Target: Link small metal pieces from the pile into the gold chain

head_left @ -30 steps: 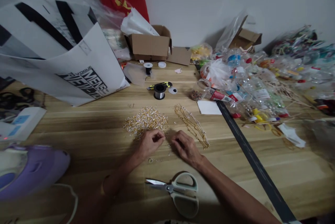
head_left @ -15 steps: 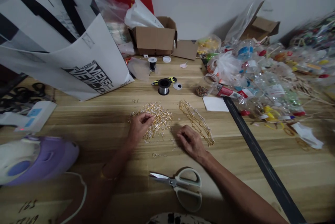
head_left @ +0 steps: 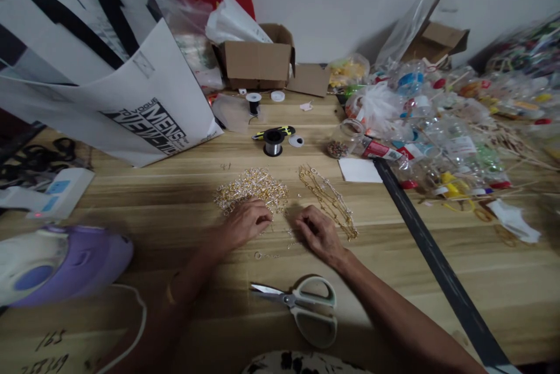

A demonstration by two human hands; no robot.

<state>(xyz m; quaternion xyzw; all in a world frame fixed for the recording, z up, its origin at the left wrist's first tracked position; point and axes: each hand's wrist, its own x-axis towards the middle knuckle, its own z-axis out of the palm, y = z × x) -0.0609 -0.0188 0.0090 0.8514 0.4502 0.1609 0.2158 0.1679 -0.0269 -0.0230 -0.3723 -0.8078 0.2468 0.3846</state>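
Observation:
My left hand [head_left: 248, 221] is closed in a pinch at the near edge of a pile of small gold and silver jewelry pieces [head_left: 254, 184]; whatever its fingertips hold is too small to name. To its right, my right hand [head_left: 318, 233] rests curled on the table, fingers pressed together, their contents hidden. Beyond it lie beaded chains [head_left: 326, 199] in gold and silver. Between my hands are short bits of silver chain, and a ring with a short chain [head_left: 265, 255] lies nearer me. White-handled scissors [head_left: 301, 304] lie partly open in front of me.
Spools of wire [head_left: 273, 142], a yellow-black cutter [head_left: 286, 130] and a jar of beads [head_left: 343, 139] stand farther back. Plastic bottles [head_left: 437, 123] crowd the right. A large white bag [head_left: 144, 94] and a purple-white appliance [head_left: 83, 263] occupy the left. A cardboard box [head_left: 258, 62] sits behind.
My left hand has moved from over the pile toward me and slightly right, to its near edge. My right hand has stayed almost in place.

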